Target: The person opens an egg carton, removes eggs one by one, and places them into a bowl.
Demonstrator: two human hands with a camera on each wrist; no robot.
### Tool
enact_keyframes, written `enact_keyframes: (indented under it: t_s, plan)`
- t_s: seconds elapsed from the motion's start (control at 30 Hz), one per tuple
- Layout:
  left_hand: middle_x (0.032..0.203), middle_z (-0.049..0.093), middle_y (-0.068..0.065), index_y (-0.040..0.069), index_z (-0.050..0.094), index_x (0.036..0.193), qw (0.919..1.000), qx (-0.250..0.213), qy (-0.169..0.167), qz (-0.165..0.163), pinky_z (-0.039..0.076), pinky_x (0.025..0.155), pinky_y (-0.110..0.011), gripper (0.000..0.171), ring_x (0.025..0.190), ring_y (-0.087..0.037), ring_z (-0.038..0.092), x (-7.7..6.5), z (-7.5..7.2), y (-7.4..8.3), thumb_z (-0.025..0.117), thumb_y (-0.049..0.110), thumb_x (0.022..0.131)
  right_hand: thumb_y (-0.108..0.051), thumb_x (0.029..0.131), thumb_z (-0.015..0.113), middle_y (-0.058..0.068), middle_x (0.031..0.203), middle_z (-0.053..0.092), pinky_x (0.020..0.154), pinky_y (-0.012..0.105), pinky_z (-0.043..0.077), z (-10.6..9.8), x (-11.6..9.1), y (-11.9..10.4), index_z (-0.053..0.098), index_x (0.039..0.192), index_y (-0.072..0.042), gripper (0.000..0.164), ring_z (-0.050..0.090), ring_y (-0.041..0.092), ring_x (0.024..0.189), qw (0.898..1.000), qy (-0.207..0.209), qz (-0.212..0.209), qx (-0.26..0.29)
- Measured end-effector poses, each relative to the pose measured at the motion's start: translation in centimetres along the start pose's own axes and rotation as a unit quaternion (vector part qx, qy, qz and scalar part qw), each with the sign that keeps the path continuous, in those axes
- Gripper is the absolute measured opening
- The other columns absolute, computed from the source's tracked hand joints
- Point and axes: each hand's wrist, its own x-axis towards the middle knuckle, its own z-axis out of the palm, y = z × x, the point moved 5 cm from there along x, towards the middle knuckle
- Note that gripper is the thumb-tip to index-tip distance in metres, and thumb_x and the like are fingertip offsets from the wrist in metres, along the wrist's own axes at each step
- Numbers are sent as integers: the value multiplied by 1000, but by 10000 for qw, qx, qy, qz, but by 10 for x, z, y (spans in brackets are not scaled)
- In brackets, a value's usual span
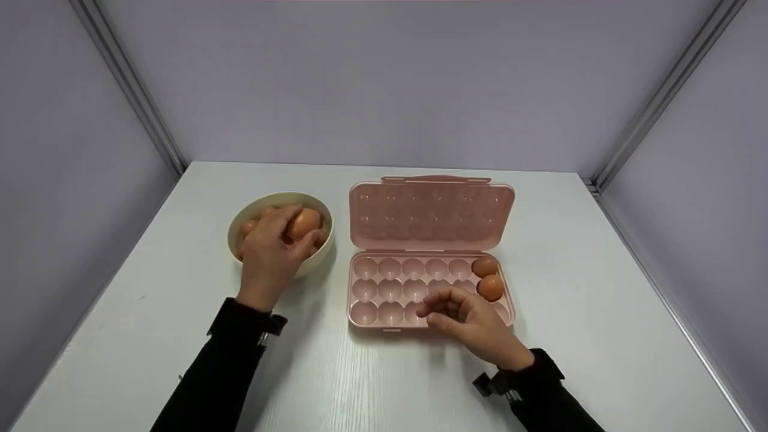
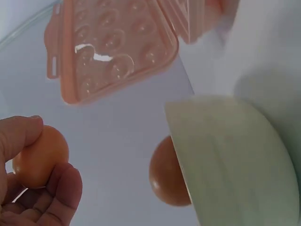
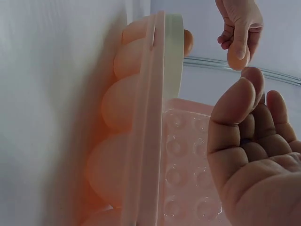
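Over the cream bowl (image 1: pixel 327 252) at the left, my left hand (image 1: pixel 270 246) pinches a brown egg (image 1: pixel 305 223) between thumb and fingers. In the left wrist view that held egg (image 2: pixel 41 157) is lifted above the bowl's rim, apart from another egg (image 2: pixel 168 174) showing at the rim. My right hand (image 1: pixel 471 324) hovers over the front right of the pink egg carton (image 1: pixel 390 327), fingers loosely bent with nothing between them. Two brown eggs (image 1: pixel 491 288) sit in the carton's right column, at the back and middle; my right hand hides some of the front cups.
The carton's lid (image 1: pixel 429 216) stands open, tilted back behind the tray. More brown eggs (image 1: pixel 249 227) lie in the bowl. White table (image 1: pixel 336 384) surrounds both containers, with pale walls (image 1: pixel 384 84) at the back and sides.
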Motion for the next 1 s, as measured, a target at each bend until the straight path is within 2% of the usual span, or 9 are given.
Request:
enact_keyframes:
  t_s: [0.1, 0.27, 0.43, 0.63, 0.8, 0.87, 0.9, 0.93, 1.0]
  plan:
    - [125, 74, -24, -3, 69, 133, 9954, 94, -573, -759, 53, 102, -53, 51, 114, -41, 70, 10, 2, -21, 88, 15, 88, -6, 105, 66, 33, 124, 67, 98, 23, 58, 0, 0, 1, 57, 129, 12, 32, 72, 8, 114, 10000, 20, 16, 44]
    - [137, 70, -26, -4, 65, 140, 9750, 475, -1359, -1691, 47, 117, -56, 50, 132, -43, 63, 17, 6, -55, 80, 14, 95, -8, 105, 67, 32, 124, 68, 97, 23, 59, 0, 0, 1, 59, 129, 10, 31, 72, 8, 113, 9999, 52, 50, -74]
    - [131, 71, -29, -7, 67, 134, 9654, 993, -1650, -1760, 47, 117, -58, 44, 129, -47, 63, 18, 9, -72, 77, 11, 95, -8, 105, 67, 32, 124, 68, 96, 23, 59, -2, 0, 1, 60, 128, 9, 30, 72, 8, 112, 9998, 86, 68, -175]
    - [128, 70, -29, -7, 67, 128, 9641, 1046, -1809, -1638, 46, 115, -59, 38, 125, -47, 63, 19, 14, -74, 77, 11, 96, -8, 104, 67, 34, 122, 68, 94, 22, 60, -7, 2, -1, 59, 128, 13, 32, 73, 7, 109, 9990, 229, -8, -392]
    - [133, 67, -30, -4, 62, 134, 9572, 943, -2017, -1852, 48, 112, -60, 41, 126, -46, 63, 16, 17, -77, 73, 15, 100, -7, 103, 69, 30, 119, 71, 90, 21, 60, -16, 5, -2, 66, 124, 5, 24, 74, 8, 104, 9953, 543, -214, -773]
    - [132, 67, -29, -3, 62, 134, 9559, 921, -2041, -1899, 49, 111, -59, 41, 125, -46, 64, 15, 17, -78, 72, 18, 101, -9, 102, 72, 19, 112, 75, 83, 20, 59, -24, 5, -5, 70, 119, 0, 19, 73, 7, 96, 9841, 1011, -495, -1377]
    - [130, 68, -29, -3, 62, 133, 9559, 917, -2052, -1888, 49, 110, -59, 40, 124, -46, 64, 15, 17, -78, 72, 19, 102, -10, 101, 74, 14, 108, 76, 79, 19, 58, -29, 5, -7, 71, 116, -2, 17, 71, 7, 91, 9725, 1336, -664, -1790]
    - [128, 68, -29, -3, 63, 132, 9564, 909, -2048, -1871, 50, 109, -59, 39, 122, -46, 65, 14, 17, -78, 72, 21, 102, -11, 100, 76, 10, 104, 76, 75, 21, 57, -36, 4, -9, 72, 113, -3, 16, 70, 8, 86, 9559, 1713, -797, -2247]
    - [122, 69, -27, -2, 65, 127, 9581, 903, -2017, -1823, 51, 107, -58, 37, 116, -44, 66, 14, 16, -78, 72, 24, 102, -13, 97, 80, 4, 96, 76, 69, 25, 57, -49, 0, -14, 74, 108, -4, 15, 67, 10, 79, 9072, 2527, -906, -3240]
